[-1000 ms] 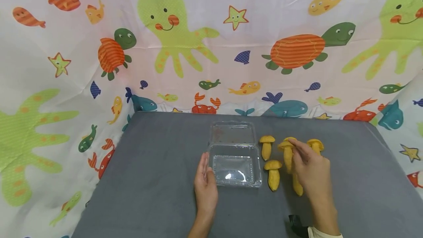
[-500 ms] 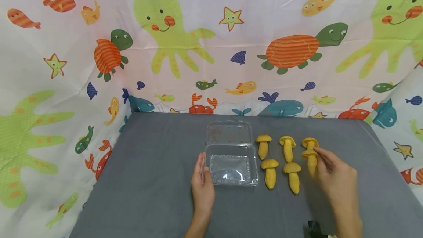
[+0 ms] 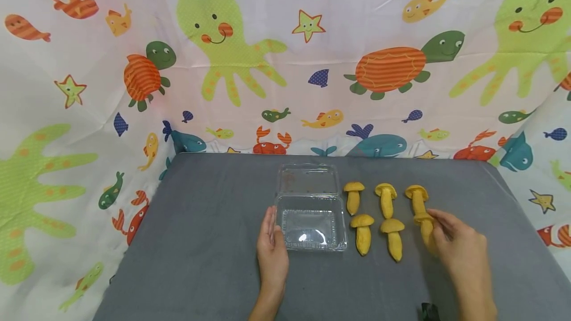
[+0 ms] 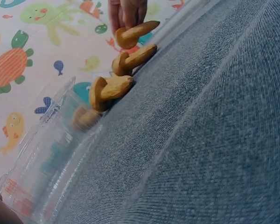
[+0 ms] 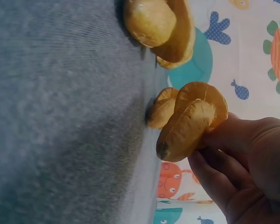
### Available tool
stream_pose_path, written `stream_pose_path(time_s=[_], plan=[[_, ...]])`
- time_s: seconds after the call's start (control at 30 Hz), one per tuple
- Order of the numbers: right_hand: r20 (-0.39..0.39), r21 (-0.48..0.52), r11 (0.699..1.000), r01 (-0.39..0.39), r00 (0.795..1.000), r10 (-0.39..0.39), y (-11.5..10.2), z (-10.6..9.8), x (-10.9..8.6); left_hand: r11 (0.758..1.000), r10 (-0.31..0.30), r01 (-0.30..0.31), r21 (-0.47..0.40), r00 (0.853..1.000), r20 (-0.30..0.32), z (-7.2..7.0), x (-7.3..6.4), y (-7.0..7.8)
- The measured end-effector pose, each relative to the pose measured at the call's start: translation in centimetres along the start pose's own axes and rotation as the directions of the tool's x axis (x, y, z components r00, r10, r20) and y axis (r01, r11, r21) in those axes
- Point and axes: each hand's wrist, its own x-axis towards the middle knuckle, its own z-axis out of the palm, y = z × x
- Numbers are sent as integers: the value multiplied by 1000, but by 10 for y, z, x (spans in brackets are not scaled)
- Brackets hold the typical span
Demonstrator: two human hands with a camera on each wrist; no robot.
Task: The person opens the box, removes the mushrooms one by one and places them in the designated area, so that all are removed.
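My right hand (image 3: pixel 466 256) pinches a yellow mushroom (image 3: pixel 427 232) between thumb and fingers, cap pointing away from me. In the right wrist view, this mushroom (image 5: pixel 184 133) appears close over the grey cloth. Its cap overlaps the stem of another mushroom (image 3: pixel 418 201) behind it in the head view. My left hand (image 3: pixel 273 261) lies along the left side of a clear plastic box (image 3: pixel 345 227), fingers straight against its wall. The box has its lid (image 3: pixel 309 180) folded back and nothing inside.
Two mushrooms, one far (image 3: pixel 354 198) and one near (image 3: pixel 362 234), lie just right of the box. Another pair, one far (image 3: pixel 386 201) and one near (image 3: pixel 393 239), forms the middle column. A patterned sea-animal cloth (image 3: pixel 250 73) hangs behind the grey-covered table (image 3: pixel 200 241).
My right hand has carried the mushroom rightward from over the middle column, then slightly toward me in front of the far right mushroom. The left hand has stayed at the box.
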Motion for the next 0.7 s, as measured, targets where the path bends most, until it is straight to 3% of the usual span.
stream_pose_path(time_s=[0.2,0.47,0.7], plan=[[63,-35,999,-35,997,37,1,7,-2,1000,-2,2,3,1000,6,-1,0,-1],[86,-59,998,13,996,-8,2,11,-2,1000,-6,6,15,999,36,-4,-2,0],[130,-73,997,2,992,8,4,14,-3,999,-29,29,20,998,49,-6,-1,2]])
